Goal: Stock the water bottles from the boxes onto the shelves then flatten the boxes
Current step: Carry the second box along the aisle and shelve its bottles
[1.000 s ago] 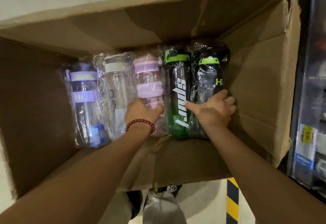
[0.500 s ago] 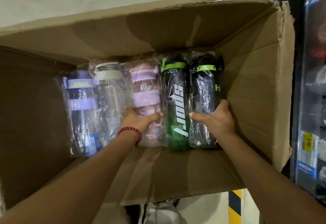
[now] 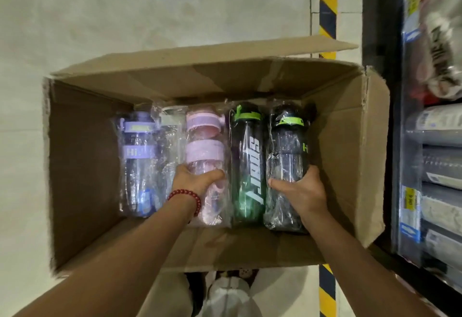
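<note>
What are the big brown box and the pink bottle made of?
The big brown box looks like matte corrugated cardboard: dull brown walls, creased flaps, torn edges. The pink see-through bottle seems to be glossy clear plastic, since light passes through it; a crinkly, shiny film wrap covers it.

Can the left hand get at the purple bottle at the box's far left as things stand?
Probably not yet: the left hand grips the pink bottle. The purple bottle itself lies uncovered.

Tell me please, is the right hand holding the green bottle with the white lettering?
No, the right hand grips the black bottle; the green bottle lies untouched beside it.
</note>
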{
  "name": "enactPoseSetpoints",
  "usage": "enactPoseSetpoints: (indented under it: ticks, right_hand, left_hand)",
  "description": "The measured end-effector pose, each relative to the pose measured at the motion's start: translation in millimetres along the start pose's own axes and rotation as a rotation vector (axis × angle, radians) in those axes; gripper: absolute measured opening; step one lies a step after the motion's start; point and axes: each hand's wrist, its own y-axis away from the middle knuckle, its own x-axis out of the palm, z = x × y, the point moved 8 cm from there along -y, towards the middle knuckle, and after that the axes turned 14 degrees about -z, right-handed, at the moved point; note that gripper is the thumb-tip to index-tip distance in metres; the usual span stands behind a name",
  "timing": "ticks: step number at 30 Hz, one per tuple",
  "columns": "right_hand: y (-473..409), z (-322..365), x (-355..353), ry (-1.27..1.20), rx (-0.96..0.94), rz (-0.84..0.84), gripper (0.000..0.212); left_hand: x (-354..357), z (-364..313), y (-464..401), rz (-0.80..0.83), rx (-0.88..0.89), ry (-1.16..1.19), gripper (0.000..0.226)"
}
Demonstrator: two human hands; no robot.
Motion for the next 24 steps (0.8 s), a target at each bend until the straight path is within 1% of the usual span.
enactPoseSetpoints:
  ticks: [3, 5, 7, 8, 10, 12, 13, 15, 18, 20, 21, 23, 24]
  right_hand:
    - [27.6, 13.7, -12.5, -0.052, 0.000, -0.015, 0.090]
    - [47.8, 23.0, -22.4, -0.076, 0.015, -0.017, 0.087]
    - [74.6, 35.0, -32.6, -0.099, 0.021, 0.002, 0.092]
    - [89.1, 40.8, -38.5, -0.126, 0.017, 0.019, 0.095]
    - [122.0, 56.6, -57.1, -0.176, 0.002, 0.046, 0.099]
    - [155.6, 73.0, -81.1, -0.204, -0.015, 0.074, 0.089]
    - [172.8, 80.8, -94.2, -0.209, -0.028, 0.079, 0.085]
    - [206.1, 93.4, -119.9, -0.212, -0.039, 0.068, 0.088]
    - [251.4, 117.5, -160.5, -0.248, -0.082, 0.049, 0.104]
    - [278.2, 133.1, -187.9, -0.290, -0.099, 0.056, 0.110]
    - [290.8, 140.4, -203.0, -0.303, -0.112, 0.053, 0.112]
    - [313.5, 152.9, -233.1, -0.344, -0.143, 0.045, 0.111]
    - [323.8, 158.0, -248.3, -0.374, -0.160, 0.041, 0.104]
  left_hand:
    - [-26.8, -8.8, 18.1, 0.009, 0.000, 0.000, 0.100]
    - [-47.2, -17.1, 31.4, -0.001, 0.037, 0.005, 0.095]
    - [-70.0, -25.8, 49.3, 0.001, 0.073, 0.006, 0.087]
    - [-81.6, -30.5, 60.1, 0.004, 0.080, 0.001, 0.086]
    - [-106.0, -45.3, 89.2, 0.014, 0.110, -0.007, 0.093]
    - [-129.3, -56.9, 112.9, 0.035, 0.173, -0.002, 0.101]
    - [-138.1, -54.4, 114.0, 0.039, 0.199, -0.016, 0.101]
    - [-158.8, -66.5, 140.3, 0.060, 0.230, -0.003, 0.093]
    - [-200.8, -125.3, 229.6, 0.080, 0.302, 0.079, 0.085]
    - [-223.5, -156.7, 281.7, 0.117, 0.362, 0.129, 0.084]
    - [-233.8, -169.8, 303.6, 0.135, 0.399, 0.148, 0.080]
    - [-255.4, -192.5, 344.4, 0.153, 0.481, 0.174, 0.056]
    - [-265.6, -200.8, 362.3, 0.160, 0.520, 0.181, 0.048]
